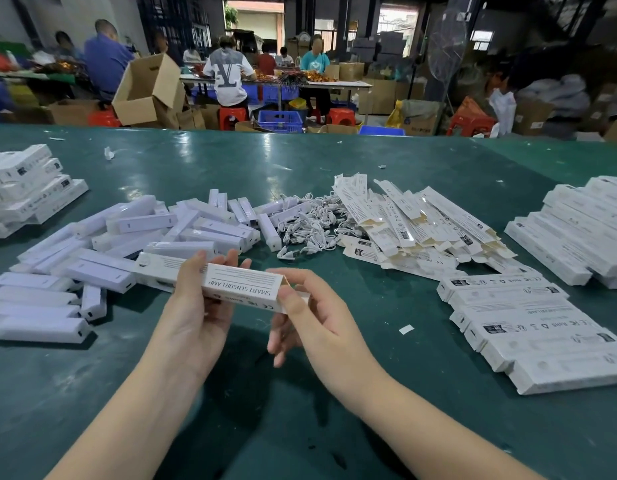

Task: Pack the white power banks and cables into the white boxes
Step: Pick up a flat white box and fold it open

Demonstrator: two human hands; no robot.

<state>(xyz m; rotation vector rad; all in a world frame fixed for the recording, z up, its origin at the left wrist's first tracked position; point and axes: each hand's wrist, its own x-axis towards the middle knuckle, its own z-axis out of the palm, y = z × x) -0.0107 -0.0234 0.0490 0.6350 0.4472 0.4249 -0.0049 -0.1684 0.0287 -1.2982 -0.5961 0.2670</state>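
Box (243, 284): held above the table between both hands, long axis left-right. Left hand (199, 306) wraps its left half, fingers curled behind. Right hand (308, 317) pinches the right end flap. Power banks (133, 244) lie beyond the left hand; cables (310, 226) straight ahead.

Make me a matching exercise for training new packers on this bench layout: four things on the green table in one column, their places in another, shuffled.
Things:
1. heap of bare power banks
2. tangle of white cables
3. pile of flat unfolded boxes
4. box printed SMART SENSOR LAMP

Places:
A. centre of the table, between the other two heaps
B. held in both hands, left hand and right hand
C. left of the cables
D. right of the cables

Pairs: 1-C, 2-A, 3-D, 4-B
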